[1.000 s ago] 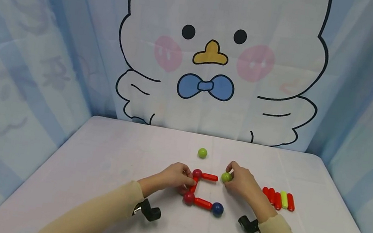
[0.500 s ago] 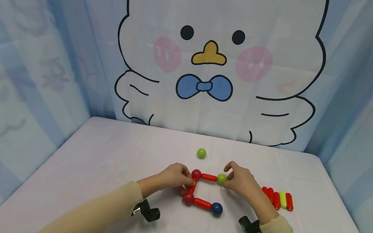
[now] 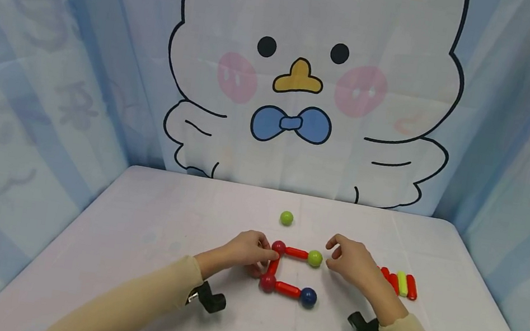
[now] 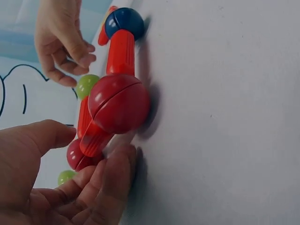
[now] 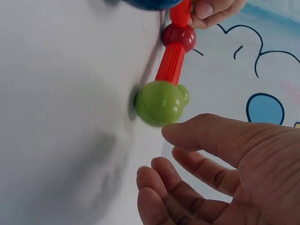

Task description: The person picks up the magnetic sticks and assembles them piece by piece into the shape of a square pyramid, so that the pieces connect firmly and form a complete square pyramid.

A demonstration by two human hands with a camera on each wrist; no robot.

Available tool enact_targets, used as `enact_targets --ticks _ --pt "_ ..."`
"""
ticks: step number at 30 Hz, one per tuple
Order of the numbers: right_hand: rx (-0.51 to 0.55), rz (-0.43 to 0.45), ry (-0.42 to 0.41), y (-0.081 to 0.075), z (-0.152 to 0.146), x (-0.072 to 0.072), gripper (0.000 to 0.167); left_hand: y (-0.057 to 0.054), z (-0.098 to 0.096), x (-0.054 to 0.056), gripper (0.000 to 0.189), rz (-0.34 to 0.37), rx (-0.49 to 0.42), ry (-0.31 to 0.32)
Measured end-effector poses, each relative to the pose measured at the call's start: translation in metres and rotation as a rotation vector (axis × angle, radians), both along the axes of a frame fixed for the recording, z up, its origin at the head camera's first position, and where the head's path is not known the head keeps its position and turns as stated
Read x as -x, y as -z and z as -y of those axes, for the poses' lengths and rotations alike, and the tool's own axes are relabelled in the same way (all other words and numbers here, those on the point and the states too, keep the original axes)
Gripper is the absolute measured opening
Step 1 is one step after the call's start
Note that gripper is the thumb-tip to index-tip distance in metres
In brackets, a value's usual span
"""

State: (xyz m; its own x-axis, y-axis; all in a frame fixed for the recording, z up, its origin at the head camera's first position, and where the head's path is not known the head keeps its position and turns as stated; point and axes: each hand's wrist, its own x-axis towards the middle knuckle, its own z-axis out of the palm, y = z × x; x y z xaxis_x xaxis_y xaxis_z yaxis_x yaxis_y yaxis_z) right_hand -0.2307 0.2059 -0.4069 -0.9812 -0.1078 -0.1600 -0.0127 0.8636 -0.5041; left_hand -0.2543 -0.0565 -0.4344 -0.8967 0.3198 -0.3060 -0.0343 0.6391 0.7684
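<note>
A U-shaped frame of magnetic-looking rods and balls lies mid-table. My left hand (image 3: 248, 251) holds its left side, thumb and fingers about the red rod (image 3: 273, 267) between a far red ball (image 3: 279, 247) and a near red ball (image 4: 119, 104). From these, a far red rod (image 3: 296, 253) runs right to a green ball (image 3: 315, 259), and a near red rod (image 3: 287, 289) runs to a blue ball (image 3: 308, 297). Just right of the green ball, my right hand (image 3: 353, 264) has loosely bent fingers and nothing between them; its thumb tip overlaps the ball's edge in the right wrist view.
Behind the frame lies a loose green ball (image 3: 286, 218). Several red rods and a yellow-green rod (image 3: 402, 284) lie in a row at the right, partly behind my right wrist. The white table (image 3: 163, 202) ends at a printed curtain (image 3: 290, 163).
My right hand brought the green ball left onto the end of the far red rod, then let go and drew back right. My left hand kept its place.
</note>
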Motion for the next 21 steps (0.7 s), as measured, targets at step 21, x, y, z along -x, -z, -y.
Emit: enact_targets --ticks 21 --pt "-0.269 -0.054 0.061 -0.006 -0.057 -0.021 0.029 -0.009 0.004 0.021 0.043 -0.523 0.461 0.709"
